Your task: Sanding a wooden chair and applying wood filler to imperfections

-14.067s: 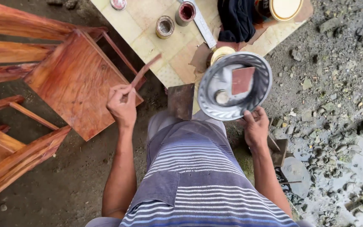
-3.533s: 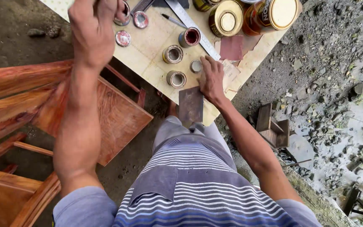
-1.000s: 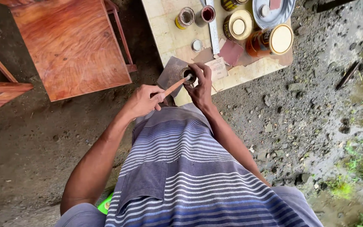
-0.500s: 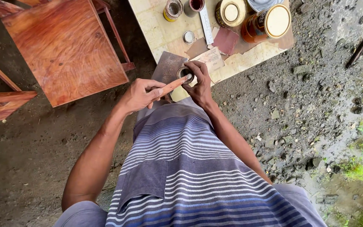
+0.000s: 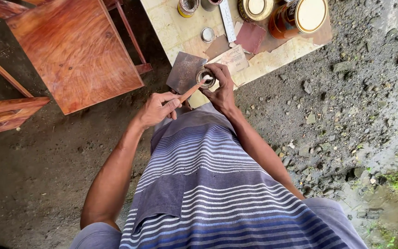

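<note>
ok so the right hand (image 5: 221, 87) has its fingers curled round a small round tin (image 5: 205, 77), holding it just above the near edge of the tabletop (image 5: 171, 27). The left hand (image 5: 155, 108) has its fingers pinched shut on a thin wooden stick (image 5: 190, 90), and the tip of that stick is poked down into the open top of the tin. Right next to the tin there's a flat dark metal plate (image 5: 184, 71) and a piece of paper (image 5: 231, 59). Further back sit a big gold-lidded can (image 5: 300, 17), a smaller lidded can (image 5: 255, 8), a reddish sandpaper sheet (image 5: 250, 37) and a loose little lid (image 5: 207, 34). A reddish wooden chair (image 5: 74, 50) is off to the left on the dirt floor
</note>
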